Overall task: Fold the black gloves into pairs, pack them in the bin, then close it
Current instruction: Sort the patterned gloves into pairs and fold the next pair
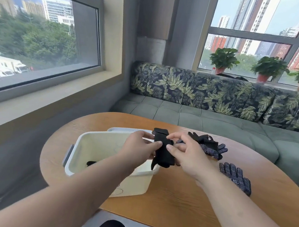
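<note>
A folded pair of black gloves point(163, 152) hangs over the right rim of the open white bin point(96, 145). My left hand point(139, 146) pinches it from the left, and my right hand point(183, 151) pinches it from the right. Something black point(91, 163) lies at the bottom of the bin. The bin's white lid point(126, 130) lies flat behind the bin. A heap of black dotted gloves point(209, 145) sits on the table to the right of my hands. One dotted glove point(236, 177) lies flat, nearer me on the right.
The bin stands on a rounded wooden table point(173, 204). A grey-green sofa point(216, 122) with leaf-print cushions runs behind it. Potted plants point(222, 60) stand on the sill at the back right. A large window and ledge point(39, 90) flank the left.
</note>
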